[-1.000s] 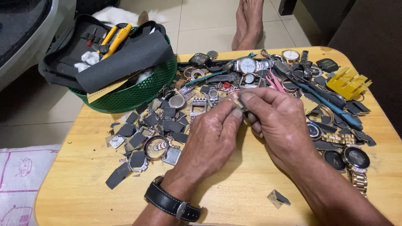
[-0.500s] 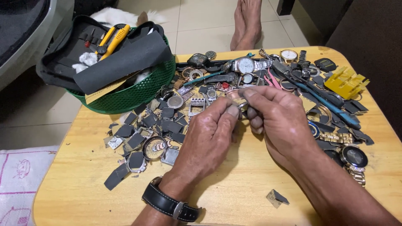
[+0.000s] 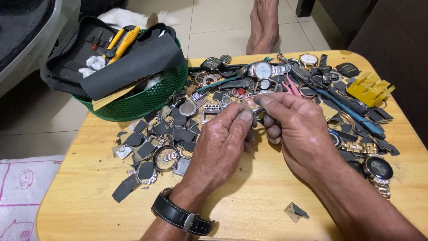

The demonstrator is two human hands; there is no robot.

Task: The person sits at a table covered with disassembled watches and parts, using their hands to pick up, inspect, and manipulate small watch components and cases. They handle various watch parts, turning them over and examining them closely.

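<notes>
Metal, small and coppery-silver, is all that shows of the watch part [image 3: 255, 108] pinched between both hands above the middle of the wooden table [image 3: 258, 209]. It looks like a short piece of bracelet or case, though most of it is hidden by fingertips. The left hand [image 3: 220, 145] is closed down to a tight pinch, thumb and forefinger on the part's near-left end; the right hand [image 3: 296, 127] is curled almost shut too, its thumb and forefinger clamped on the other end. As far as I can judge, the part's long axis lies roughly left to right, tipped a little up toward the far side; which end leads, I cannot tell.

Progress? By the look of things the work is midway: a heap of dark strap pieces [image 3: 151, 138] and bare watch cases lies to the left, whole wristwatches [image 3: 264, 70] and tools wait at the far edge (plenty not yet handled). A green basket [image 3: 147, 105] with a tool pouch sits at the far-left corner.
</notes>
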